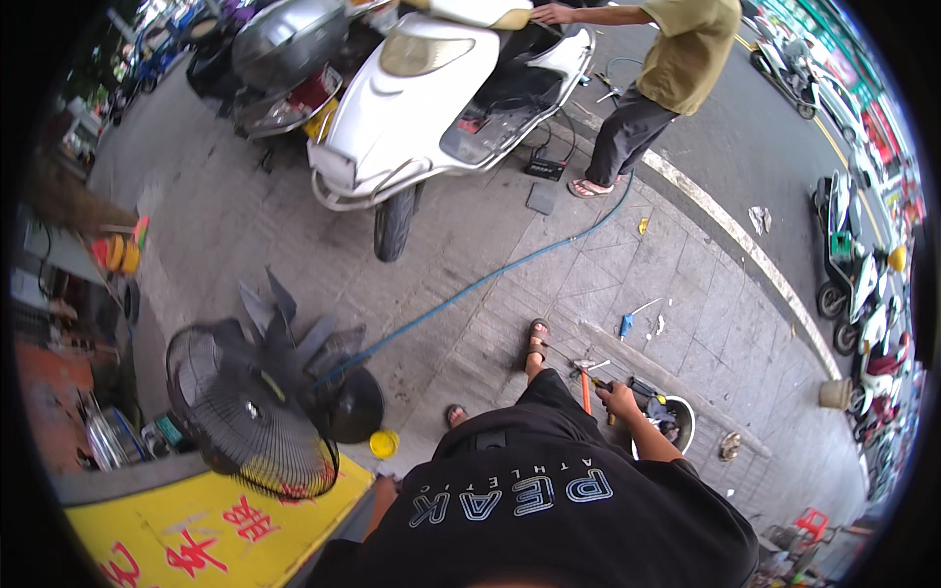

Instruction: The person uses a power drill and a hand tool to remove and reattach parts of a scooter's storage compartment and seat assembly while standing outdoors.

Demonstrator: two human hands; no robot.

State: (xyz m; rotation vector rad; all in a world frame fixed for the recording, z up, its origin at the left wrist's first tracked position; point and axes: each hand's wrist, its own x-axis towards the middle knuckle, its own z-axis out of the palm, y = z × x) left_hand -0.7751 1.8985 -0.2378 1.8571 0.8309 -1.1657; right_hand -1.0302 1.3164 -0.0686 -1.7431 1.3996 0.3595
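Observation:
My right hand (619, 401) is closed around a slim tool with a dark and yellow handle (601, 386); its exact kind is too small to make out. Just beside it is a hammer (586, 380) with an orange handle. Under and behind that hand stands a white basin (687, 419) holding several dark tools and parts. My left hand (388, 484) is low beside my body at the edge of a yellow board with red writing (147, 510). Its fingers are hardly visible, so I cannot make out whether it holds anything.
A large black fan (255, 412) stands at the left by a yellow cup (384, 444). A blue hose (490, 277) crosses the pavement. Ahead, a person (676, 78) touches a white scooter (392, 108); a black box (545, 169) with cables lies beside it. Parked scooters line the right.

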